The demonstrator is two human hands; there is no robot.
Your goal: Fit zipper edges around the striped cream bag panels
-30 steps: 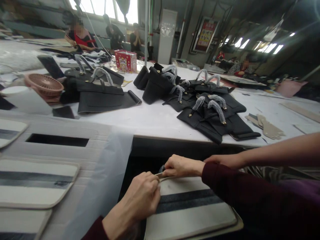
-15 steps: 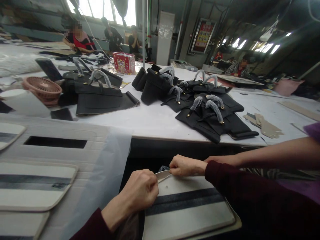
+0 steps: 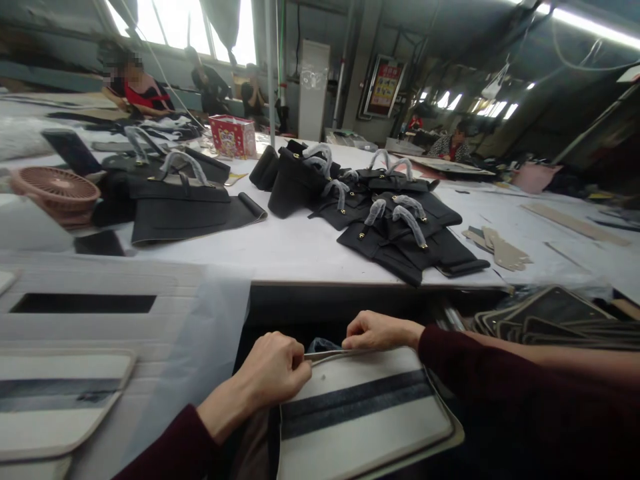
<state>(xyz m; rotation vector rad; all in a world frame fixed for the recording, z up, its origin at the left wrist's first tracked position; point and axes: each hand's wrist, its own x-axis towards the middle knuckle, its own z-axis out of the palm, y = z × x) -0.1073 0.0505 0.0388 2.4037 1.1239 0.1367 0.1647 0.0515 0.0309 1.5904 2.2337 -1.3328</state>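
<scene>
A white padded panel with a dark stripe across it lies on my lap, below the table's front edge. My left hand is closed in a fist, pinching the panel's top left edge. My right hand is closed on the same top edge a little to the right, where a thin pale strip runs along the rim between both hands. A bit of blue material shows just behind the edge.
Black bag parts with wrapped handles lie on the white table. To the left are more striped panels, a pink fan and a red box. A stack of dark panels sits at right. People sit in the background.
The other person's bare arm at the right has gone from view, uncovering a stack of dark panels. My hands have shifted slightly along the panel's top edge; the view tilted up.
</scene>
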